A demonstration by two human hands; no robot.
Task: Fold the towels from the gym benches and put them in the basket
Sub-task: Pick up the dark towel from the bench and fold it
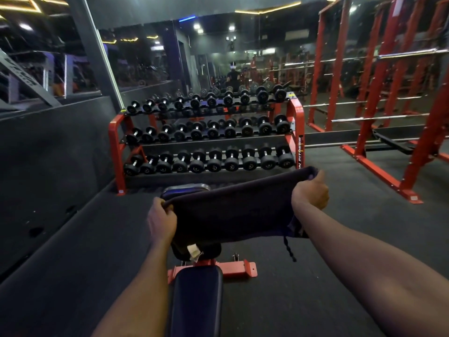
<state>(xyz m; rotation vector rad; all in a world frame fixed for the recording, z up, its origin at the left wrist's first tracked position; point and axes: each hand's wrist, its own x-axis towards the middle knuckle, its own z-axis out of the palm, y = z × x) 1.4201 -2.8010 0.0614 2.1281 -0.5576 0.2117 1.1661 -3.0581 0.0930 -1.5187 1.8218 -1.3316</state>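
Note:
A dark navy towel is stretched flat in the air between my two hands, above a gym bench with a dark padded seat and a red base. My left hand grips the towel's left end. My right hand grips its right end, held a little higher and farther away. A white label and a twisted fringe cord hang from the towel's lower edge. No basket is in view.
A red three-tier rack of black dumbbells stands ahead, in front of a mirror wall. Red squat racks fill the right side. Dark rubber flooring surrounds the bench.

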